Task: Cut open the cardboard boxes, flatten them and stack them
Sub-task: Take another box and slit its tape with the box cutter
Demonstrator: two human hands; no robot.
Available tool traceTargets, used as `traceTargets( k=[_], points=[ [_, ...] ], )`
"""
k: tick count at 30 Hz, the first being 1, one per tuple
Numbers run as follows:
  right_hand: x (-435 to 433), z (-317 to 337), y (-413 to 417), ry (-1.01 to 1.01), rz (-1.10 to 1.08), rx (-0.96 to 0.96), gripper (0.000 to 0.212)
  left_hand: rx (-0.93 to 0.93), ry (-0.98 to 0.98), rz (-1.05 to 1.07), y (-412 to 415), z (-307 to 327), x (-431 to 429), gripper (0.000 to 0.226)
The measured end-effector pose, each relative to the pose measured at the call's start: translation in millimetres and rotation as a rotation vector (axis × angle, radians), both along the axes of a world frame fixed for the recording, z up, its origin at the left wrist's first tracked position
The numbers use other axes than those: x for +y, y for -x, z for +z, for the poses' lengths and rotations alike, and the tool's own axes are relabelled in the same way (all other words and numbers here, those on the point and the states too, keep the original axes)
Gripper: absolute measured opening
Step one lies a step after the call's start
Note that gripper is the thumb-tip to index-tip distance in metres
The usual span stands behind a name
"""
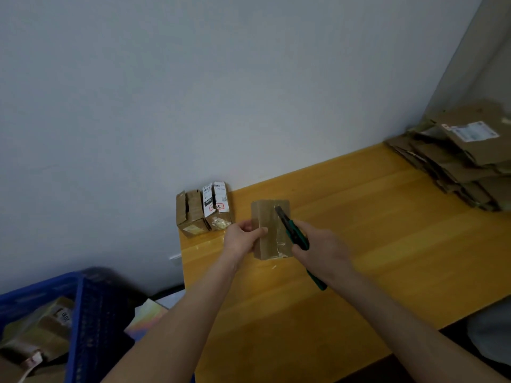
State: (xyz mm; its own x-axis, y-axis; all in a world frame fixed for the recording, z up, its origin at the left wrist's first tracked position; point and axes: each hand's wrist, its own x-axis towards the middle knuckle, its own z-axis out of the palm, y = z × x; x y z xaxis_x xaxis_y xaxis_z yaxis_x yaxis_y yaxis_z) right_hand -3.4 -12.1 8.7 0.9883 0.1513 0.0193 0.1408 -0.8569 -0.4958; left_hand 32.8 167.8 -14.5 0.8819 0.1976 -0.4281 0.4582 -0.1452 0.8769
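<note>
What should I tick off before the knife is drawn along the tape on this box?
1. The left hand steadies the taped box: ok, its fingers wrap the box's left edge.
2. Grip on the utility knife: ok, the right hand is curled round the green handle.
3. Blade tip on the tape: ok, it meets the top face near the far end.
4. Blade extended enough: cannot tell, too blurred.
5. Left thumb out of the cut line: probably not ok, it lies on the top face close beside the knife.
6. Flattened stack ready to take the box: ok, it sits at the table's far right.
</note>
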Motion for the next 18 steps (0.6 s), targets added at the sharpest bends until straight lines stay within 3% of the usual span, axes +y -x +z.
traceTargets(
  k=[7, 15, 18],
  points=[
    [4.6, 8.3, -0.9, 0.227, 0.033, -0.057, 0.04, 0.001, -0.027, 0.041, 1.5, -0.2, -9.1, 0.037],
    [16.8, 13.0, -3.0, 0.37, 0.044, 0.035, 0.052, 0.0, -0.088, 0.078, 5.6, -7.2, -19.2, 0.028],
    [17.8, 15.6, -3.9, 0.367, 0.073, 0.09, 0.038, -0.005, -0.099, 0.099, 5.6, -9.0, -21.9, 0.021]
  ],
)
